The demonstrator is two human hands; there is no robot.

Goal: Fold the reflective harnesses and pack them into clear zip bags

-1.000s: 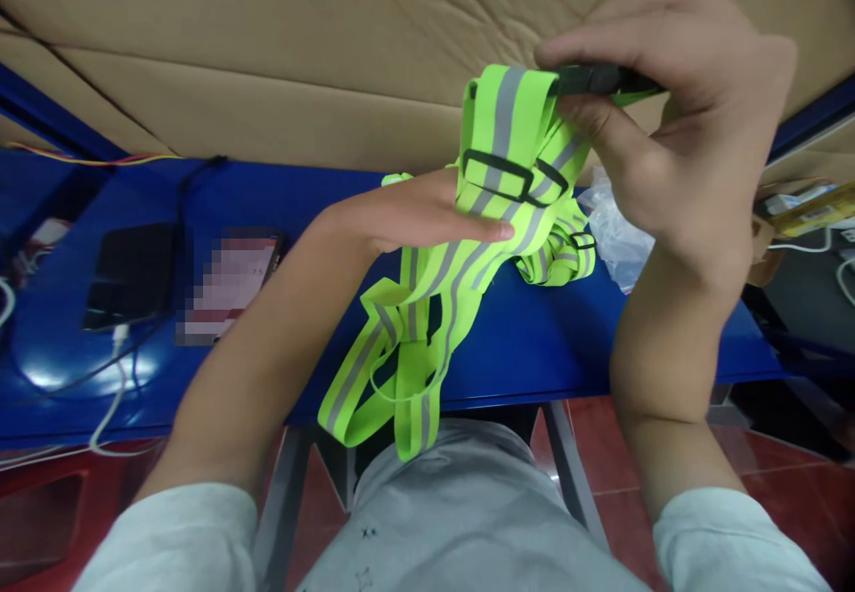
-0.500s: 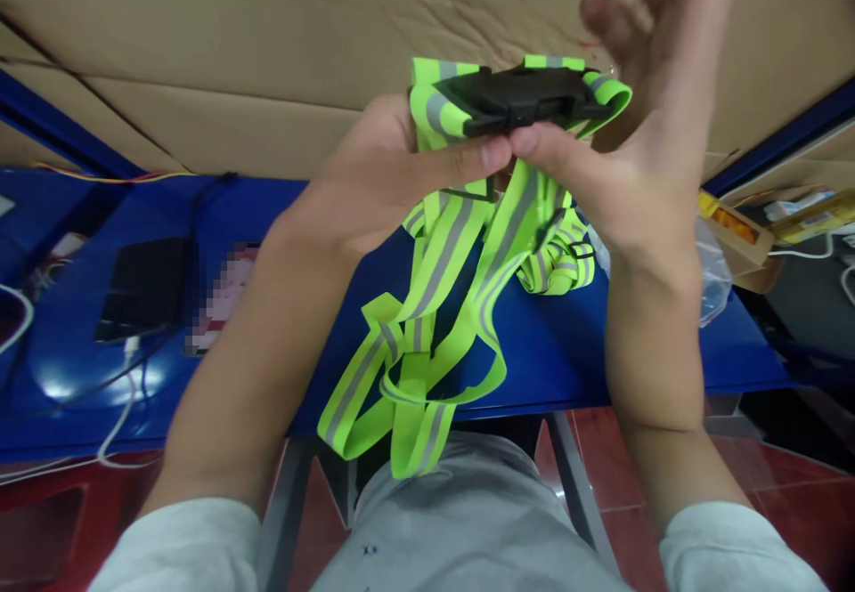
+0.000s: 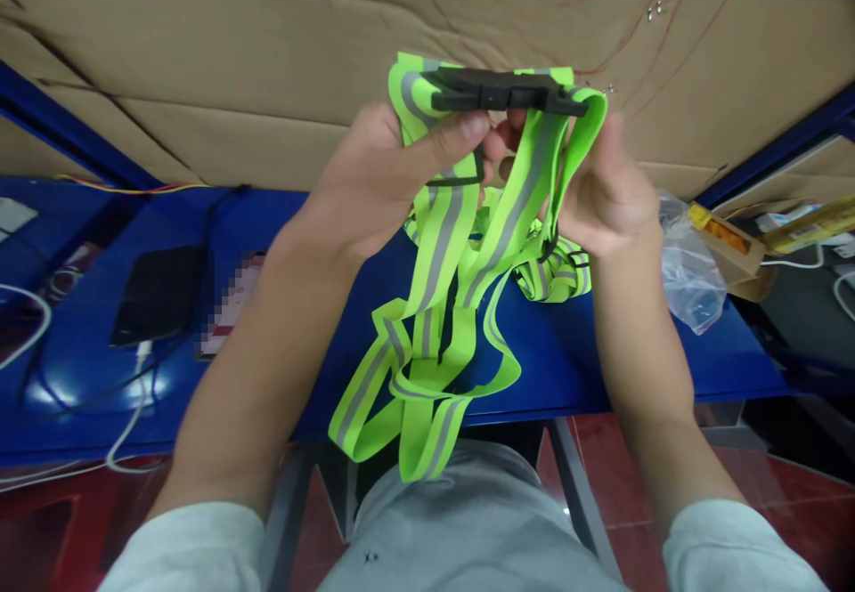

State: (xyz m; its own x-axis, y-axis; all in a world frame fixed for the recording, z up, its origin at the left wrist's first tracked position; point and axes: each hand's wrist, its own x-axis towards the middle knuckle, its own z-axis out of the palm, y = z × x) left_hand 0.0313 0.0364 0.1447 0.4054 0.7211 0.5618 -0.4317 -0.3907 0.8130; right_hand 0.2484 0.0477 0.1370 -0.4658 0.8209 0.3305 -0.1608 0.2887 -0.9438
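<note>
A neon-green strap harness [image 3: 437, 249] with a grey reflective stripe hangs from my hands, its loops trailing past the table's front edge. At its top is a black plastic buckle [image 3: 498, 93], fastened and lying level. My left hand [image 3: 370, 187] is closed on the straps just under the buckle's left part, thumb along the front. On the other side my right hand [image 3: 611, 196] curls around the strap below the buckle's right end; its fingers are partly hidden behind the webbing. A black slider [image 3: 460, 181] sits on the left strap.
Behind the harness a rolled green strap bundle [image 3: 554, 279] lies on the blue table [image 3: 561, 360]. At left are a black phone [image 3: 158, 294] on a white cable and a blurred-out card [image 3: 231, 307]. A clear plastic bag [image 3: 691, 280] and an open carton [image 3: 731, 249] stand right. Cardboard [image 3: 267, 67] backs the table.
My right hand, raised with its fingers spread and thumb at the buckle, has come down and closed around the strap below. The buckle has shifted slightly left.
</note>
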